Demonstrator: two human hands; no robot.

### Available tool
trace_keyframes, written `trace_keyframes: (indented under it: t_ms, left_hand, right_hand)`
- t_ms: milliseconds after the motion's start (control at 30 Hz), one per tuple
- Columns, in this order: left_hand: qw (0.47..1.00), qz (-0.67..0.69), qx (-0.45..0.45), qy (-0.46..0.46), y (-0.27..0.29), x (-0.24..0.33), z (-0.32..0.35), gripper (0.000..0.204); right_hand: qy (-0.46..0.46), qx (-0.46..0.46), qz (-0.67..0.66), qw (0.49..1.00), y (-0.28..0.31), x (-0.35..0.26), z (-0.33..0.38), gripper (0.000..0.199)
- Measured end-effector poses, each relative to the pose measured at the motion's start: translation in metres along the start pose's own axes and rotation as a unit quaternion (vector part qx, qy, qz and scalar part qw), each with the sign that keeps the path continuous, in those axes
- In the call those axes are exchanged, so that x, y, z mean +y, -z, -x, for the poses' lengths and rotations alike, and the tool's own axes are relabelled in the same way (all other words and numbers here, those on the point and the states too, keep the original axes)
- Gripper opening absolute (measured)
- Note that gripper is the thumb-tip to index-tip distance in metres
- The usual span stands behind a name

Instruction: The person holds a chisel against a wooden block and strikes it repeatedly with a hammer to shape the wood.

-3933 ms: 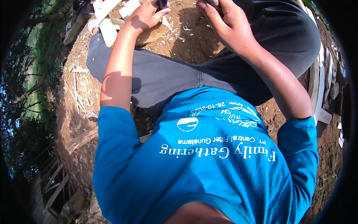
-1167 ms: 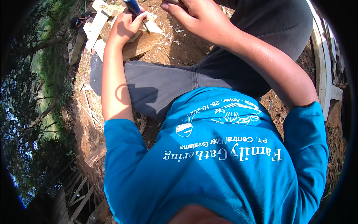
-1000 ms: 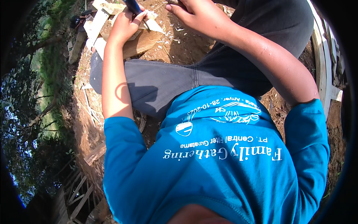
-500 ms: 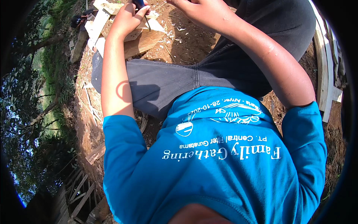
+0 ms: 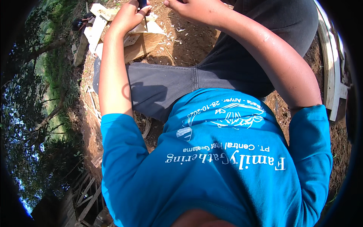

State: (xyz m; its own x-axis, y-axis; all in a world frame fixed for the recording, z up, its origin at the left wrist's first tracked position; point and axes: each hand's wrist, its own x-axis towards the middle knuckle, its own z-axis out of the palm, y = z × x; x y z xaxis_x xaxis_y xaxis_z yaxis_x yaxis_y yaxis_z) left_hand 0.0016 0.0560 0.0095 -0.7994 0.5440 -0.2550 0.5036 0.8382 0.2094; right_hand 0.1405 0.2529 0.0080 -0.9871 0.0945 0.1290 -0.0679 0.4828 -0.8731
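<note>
Near the top edge, my left hand [image 5: 132, 14] is closed around the dark blue handle of a chisel-like tool [image 5: 146, 23]. Its thin dark shaft points down at a pale piece of wood [image 5: 154, 28], and I cannot tell whether the tip touches. A broader brown wooden piece [image 5: 143, 47] lies just below, beside my left leg. To the right, my right hand [image 5: 200, 11] has its fingers curled at the top edge. A small dark bit shows by those fingers, but the frame cuts off what they hold.
Pale wooden pieces [image 5: 99, 24] stand left of my left hand. Wood chips [image 5: 179, 29] litter the brown soil between my legs [image 5: 162, 77]. Long boards [image 5: 331, 72] lie along the right side. Green plants [image 5: 49, 68] and stacked slats [image 5: 85, 193] are at the left.
My right hand has moved slightly left and down in the picture. The tool in my left hand has shifted a little left and stands more upright.
</note>
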Motion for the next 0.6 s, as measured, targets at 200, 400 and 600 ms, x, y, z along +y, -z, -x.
trace_keyframes:
  t_ms: [200,400,600]
  left_hand:
    - [0.979,0.178,-0.027,-0.095,-0.026,-0.052,-0.012,0.023]
    - [0.977,0.184,-0.023,-0.102,-0.028,-0.056,-0.005,0.024]
    - [0.978,0.187,-0.011,-0.095,-0.03,-0.063,0.002,0.024]
  right_hand:
    - [0.055,0.09,0.017,0.994,-0.007,-0.006,0.001,0.026]
    - [0.041,0.067,-0.015,0.997,0.003,-0.017,-0.001,0.027]
    - [0.074,0.09,-0.066,0.991,0.005,-0.032,0.001,0.027]
